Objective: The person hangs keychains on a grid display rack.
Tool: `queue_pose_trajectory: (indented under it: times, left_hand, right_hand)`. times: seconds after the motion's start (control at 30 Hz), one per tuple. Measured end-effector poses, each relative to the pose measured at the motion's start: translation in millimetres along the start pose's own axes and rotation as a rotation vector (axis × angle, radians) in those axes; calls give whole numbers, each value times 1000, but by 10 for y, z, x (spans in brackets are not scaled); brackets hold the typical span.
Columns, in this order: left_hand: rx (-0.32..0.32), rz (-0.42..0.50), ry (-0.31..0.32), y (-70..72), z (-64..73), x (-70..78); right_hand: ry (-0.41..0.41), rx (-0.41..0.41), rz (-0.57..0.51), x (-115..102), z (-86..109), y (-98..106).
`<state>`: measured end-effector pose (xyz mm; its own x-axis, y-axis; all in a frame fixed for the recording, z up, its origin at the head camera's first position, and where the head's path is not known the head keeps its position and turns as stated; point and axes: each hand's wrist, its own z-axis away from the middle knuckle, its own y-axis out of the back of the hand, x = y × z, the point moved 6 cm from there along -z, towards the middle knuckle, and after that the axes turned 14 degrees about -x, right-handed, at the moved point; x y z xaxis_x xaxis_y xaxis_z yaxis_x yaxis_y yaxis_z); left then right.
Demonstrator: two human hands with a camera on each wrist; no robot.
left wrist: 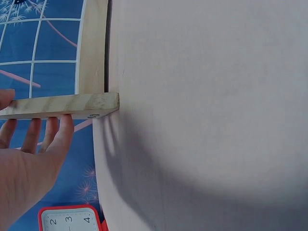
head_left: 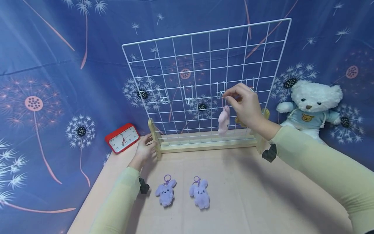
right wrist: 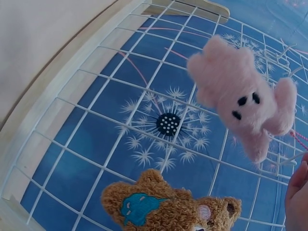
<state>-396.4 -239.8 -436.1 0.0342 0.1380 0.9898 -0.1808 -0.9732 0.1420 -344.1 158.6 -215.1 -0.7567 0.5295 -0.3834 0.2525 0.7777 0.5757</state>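
On my feed the right hand [head_left: 245,103] has its grip pinched on the cord [head_left: 222,101] of the pink plush charm [head_left: 223,121], which hangs in front of the white wire grid [head_left: 209,31], near a hook [head_left: 219,94]. I judge the charm light, soft and hardly fragile, but apt to swing; I'd hold it high on the cord, since squeezing the body would only squash it. The left hand [left wrist: 36,168] has its grip clamped on the wooden end post [left wrist: 72,103], thumb and fingers on opposite faces.
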Motion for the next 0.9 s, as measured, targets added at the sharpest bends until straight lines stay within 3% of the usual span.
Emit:
queue_pose_trajectory:
  times: [0.47, 0.9]
  left_hand:
    - [1, 3, -1, 5, -26, -38]
    - [-1, 13, -4, 22, -22, -17]
  right_hand:
    - [-72, -20, -46, 19, -85, 12]
    - [-128, -40, 10, 99, -156, -100]
